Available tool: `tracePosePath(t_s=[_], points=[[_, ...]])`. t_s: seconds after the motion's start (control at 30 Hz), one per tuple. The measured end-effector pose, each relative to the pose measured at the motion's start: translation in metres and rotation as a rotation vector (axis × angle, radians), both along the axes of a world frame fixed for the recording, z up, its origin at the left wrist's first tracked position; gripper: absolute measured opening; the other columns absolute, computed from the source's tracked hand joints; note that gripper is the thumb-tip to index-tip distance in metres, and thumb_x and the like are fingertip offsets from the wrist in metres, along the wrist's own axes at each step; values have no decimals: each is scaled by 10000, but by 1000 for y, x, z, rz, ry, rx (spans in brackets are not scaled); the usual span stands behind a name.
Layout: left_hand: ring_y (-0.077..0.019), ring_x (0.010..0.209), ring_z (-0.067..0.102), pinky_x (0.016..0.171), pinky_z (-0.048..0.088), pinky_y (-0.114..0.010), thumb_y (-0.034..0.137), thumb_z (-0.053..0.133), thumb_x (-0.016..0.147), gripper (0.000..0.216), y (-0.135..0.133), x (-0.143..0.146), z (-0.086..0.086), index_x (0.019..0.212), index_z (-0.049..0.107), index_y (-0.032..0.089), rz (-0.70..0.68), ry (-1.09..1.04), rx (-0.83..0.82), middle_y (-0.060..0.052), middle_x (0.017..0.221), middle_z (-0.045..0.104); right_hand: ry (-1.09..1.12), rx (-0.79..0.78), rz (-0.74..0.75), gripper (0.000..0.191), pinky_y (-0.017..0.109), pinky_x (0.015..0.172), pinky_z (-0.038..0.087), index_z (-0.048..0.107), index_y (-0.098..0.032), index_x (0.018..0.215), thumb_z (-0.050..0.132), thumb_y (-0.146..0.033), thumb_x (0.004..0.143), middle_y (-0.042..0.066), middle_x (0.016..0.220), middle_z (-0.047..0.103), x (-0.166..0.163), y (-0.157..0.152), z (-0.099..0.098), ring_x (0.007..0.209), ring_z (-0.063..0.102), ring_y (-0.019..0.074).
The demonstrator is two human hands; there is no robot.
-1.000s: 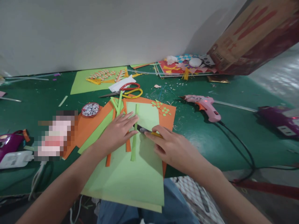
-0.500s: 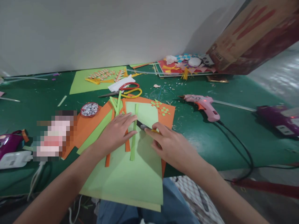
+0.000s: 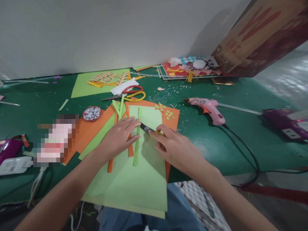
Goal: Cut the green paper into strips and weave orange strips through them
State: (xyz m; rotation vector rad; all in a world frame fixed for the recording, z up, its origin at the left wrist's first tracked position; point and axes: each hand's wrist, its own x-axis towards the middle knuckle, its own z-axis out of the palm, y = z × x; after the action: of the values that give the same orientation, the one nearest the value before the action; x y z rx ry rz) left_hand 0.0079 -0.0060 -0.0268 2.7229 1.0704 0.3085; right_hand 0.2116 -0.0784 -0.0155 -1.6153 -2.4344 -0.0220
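Note:
My right hand point(image 3: 172, 141) is closed around a yellow utility knife point(image 3: 147, 129), its dark blade end pointing left at a narrow green paper strip point(image 3: 137, 141). The strip lies lengthwise on a pale green sheet point(image 3: 134, 187). Flat with fingers stretched, my left hand point(image 3: 120, 133) presses on the paper just left of the strip; its fingertips reach the strip beside the blade. Orange paper strips point(image 3: 130, 149) stick out from under the left hand, and more green strips point(image 3: 119, 107) lie beyond it. Small woven green-and-orange pieces point(image 3: 166, 110) rest on orange paper behind the sheet.
Scissors point(image 3: 131, 93) lie behind the sheets. A pink glue gun point(image 3: 209, 109) with a cable is to the right. Left are a round dish of googly eyes point(image 3: 91, 113) and a blurred-out phone point(image 3: 56, 139). Finished crafts point(image 3: 190, 67) and a paper bag point(image 3: 260, 41) stand at the back.
Hardly anything differs. The whole view has shifted very slightly; both hands, the knife and the strip keep almost the same places.

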Motion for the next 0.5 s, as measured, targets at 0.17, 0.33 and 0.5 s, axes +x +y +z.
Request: tracePosePath(t_s=[0.17, 0.33, 0.5], points=[[-197, 1358, 382, 1169, 256, -407, 483, 375, 951, 468, 0, 0, -1, 1288, 494, 181, -6, 0, 6, -46, 1418, 487, 3, -12, -12, 428, 255, 575, 472, 628, -139, 1174, 395, -112, 816, 102, 994, 610, -2, -1, 0, 694, 576, 146], [-201, 1349, 398, 1167, 271, -418, 470, 383, 952, 459, 0, -1, -2, 1273, 523, 173, -13, -7, 28, -47, 1409, 496, -4, -16, -45, 421, 251, 580, 470, 628, -170, 1174, 406, -116, 821, 97, 1008, 613, -4, -1, -1, 728, 589, 151], [-209, 1334, 421, 1157, 298, -429, 461, 387, 953, 443, -1, -2, -4, 1220, 580, 164, -29, -39, 56, -62, 1387, 518, -31, -50, -68, 415, 234, 577, 458, 625, -166, 1188, 438, -115, 822, 101, 1029, 614, -7, 1, 3, 745, 595, 148]])
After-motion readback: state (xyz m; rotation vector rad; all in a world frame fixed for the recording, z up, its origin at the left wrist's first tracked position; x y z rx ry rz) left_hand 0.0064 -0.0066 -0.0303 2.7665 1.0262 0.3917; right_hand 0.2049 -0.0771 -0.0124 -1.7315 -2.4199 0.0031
